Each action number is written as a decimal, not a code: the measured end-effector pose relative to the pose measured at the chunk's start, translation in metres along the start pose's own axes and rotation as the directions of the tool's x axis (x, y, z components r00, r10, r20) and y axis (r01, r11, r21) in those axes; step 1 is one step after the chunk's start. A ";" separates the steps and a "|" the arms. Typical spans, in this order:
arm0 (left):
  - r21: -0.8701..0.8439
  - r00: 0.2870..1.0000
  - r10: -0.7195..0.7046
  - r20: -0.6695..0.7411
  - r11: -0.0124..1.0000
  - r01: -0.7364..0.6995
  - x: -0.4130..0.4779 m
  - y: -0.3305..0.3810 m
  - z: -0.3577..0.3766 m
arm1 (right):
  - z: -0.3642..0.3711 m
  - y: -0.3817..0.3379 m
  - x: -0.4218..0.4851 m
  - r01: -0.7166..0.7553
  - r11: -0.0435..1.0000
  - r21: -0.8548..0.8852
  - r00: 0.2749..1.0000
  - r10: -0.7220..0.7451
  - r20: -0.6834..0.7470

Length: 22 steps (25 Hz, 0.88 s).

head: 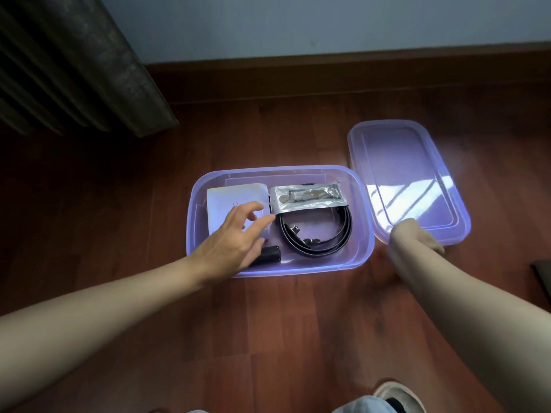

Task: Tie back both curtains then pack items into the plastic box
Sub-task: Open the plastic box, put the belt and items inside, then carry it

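Observation:
A translucent purple plastic box (365,234) stands open on the wooden floor. Inside it lie a white carton (226,201), a silver foil packet (310,196), a coiled black belt (343,234) and a small black object (269,255). My left hand (235,236) hovers over the box's left side, fingers spread just above the white carton, holding nothing. The purple lid (408,174) lies on the floor to the right of the box. My right hand (417,234) grips the lid's near edge; its fingers are blurred and partly hidden.
A dark curtain (74,64) hangs at the upper left, its hem touching the floor. A pale wall and brown skirting board run across the back. A dark flat object (542,272) pokes in at the right edge. My shoe (399,396) shows at the bottom.

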<state>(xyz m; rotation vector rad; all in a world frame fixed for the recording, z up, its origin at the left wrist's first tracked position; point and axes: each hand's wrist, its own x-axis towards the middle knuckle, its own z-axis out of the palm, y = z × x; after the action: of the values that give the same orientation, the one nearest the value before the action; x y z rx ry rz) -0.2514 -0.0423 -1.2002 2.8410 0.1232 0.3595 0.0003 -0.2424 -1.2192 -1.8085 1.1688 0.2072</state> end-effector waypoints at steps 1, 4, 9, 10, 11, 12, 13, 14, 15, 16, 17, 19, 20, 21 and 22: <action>0.046 0.999 -0.034 0.014 0.998 0.033 -0.001 0.000 0.001 | -0.003 -0.002 0.002 -0.016 0.996 0.084 1.000 0.018 -0.023; 0.229 0.913 -0.267 0.308 0.952 0.201 -0.002 -0.007 -0.004 | -0.008 -0.011 -0.010 0.032 0.981 0.192 0.994 -0.051 0.097; 0.219 0.814 -0.267 0.516 0.960 0.176 -0.007 -0.019 -0.002 | -0.012 -0.034 -0.005 -0.129 0.740 0.660 0.879 -0.223 0.422; 0.191 0.809 -0.273 0.521 0.961 0.201 -0.007 -0.020 -0.006 | -0.011 -0.036 -0.005 -0.174 0.730 0.661 0.831 -0.251 0.496; 0.139 0.815 -0.277 0.510 0.961 0.240 -0.007 -0.018 -0.009 | -0.012 -0.039 -0.007 -0.215 0.736 0.642 0.764 -0.283 0.579; 0.055 0.837 -0.289 0.465 0.953 0.298 -0.005 -0.014 -0.013 | -0.012 -0.040 -0.006 -0.266 0.742 0.615 0.694 -0.296 0.656; -0.060 0.867 -0.321 0.381 0.927 0.369 0.000 -0.009 -0.018 | -0.013 -0.041 -0.008 -0.305 0.749 0.588 0.625 -0.308 0.717; -0.222 0.875 -0.388 0.290 0.862 0.456 0.009 -0.008 -0.025 | -0.014 -0.042 -0.012 -0.323 0.777 0.540 0.554 -0.307 0.774; -0.435 0.820 -0.520 0.237 0.698 0.569 0.022 -0.008 -0.033 | -0.015 -0.044 -0.018 -0.317 0.817 0.482 0.492 -0.292 0.820; -0.663 0.721 -0.645 0.254 0.426 0.615 0.034 -0.013 -0.045 | -0.016 -0.045 -0.023 -0.300 0.856 0.420 0.432 -0.271 0.860; -0.830 0.632 -0.696 0.340 0.094 0.550 0.045 -0.020 -0.058 | -0.019 -0.045 -0.029 -0.237 0.903 0.358 0.376 -0.254 0.891; -0.880 0.576 -0.665 0.475 -0.356 0.314 0.057 -0.043 -0.085 | -0.025 -0.041 -0.037 -0.048 0.972 0.231 0.244 -0.213 0.946; -0.876 0.599 -0.645 0.474 -0.411 0.251 0.059 -0.049 -0.096 | -0.026 -0.038 -0.041 0.041 0.983 0.180 0.192 -0.185 0.964; -0.893 0.618 -0.648 0.445 -0.367 0.259 0.056 -0.052 -0.100 | -0.026 -0.036 -0.042 0.116 0.983 0.141 0.170 -0.159 0.972; -0.917 0.613 -0.683 0.397 -0.263 0.300 0.052 -0.051 -0.098 | -0.023 -0.035 -0.040 0.169 0.978 0.119 0.171 -0.148 0.974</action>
<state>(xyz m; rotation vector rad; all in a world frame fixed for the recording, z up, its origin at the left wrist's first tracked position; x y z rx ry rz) -0.2289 0.0384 -1.1108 0.9715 0.7954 0.3959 -0.0015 -0.2315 -1.1622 -1.2739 -0.0246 1.1042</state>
